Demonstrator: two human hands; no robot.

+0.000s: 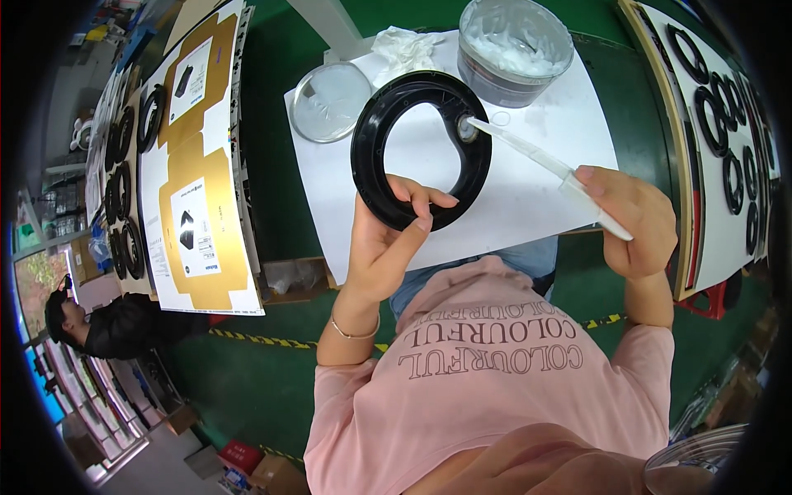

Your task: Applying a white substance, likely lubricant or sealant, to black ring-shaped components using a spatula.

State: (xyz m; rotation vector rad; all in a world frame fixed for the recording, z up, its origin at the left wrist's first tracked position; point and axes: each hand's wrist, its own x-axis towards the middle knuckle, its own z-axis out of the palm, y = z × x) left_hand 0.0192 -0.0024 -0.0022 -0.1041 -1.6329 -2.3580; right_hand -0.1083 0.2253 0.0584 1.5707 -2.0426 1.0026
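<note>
My left hand (388, 239) grips the lower edge of a black plastic ring (375, 140), holding it tilted above a white sheet of paper (536, 148). My right hand (631, 219) holds a clear plastic syringe (536, 153). Its tip touches a small round boss on the ring's right inner side, where there is a dab of white grease. Behind the ring stands an open tub of white grease (513, 49). The tub's clear round lid (330, 101) lies to the left on the paper.
A crumpled white tissue (404, 48) lies beside the tub. Flat yellow-and-white cartons (198, 165) and rows of black rings (128, 181) lie at the left. More black rings (730, 124) cover a board at the right. Another person (107, 322) is at the lower left.
</note>
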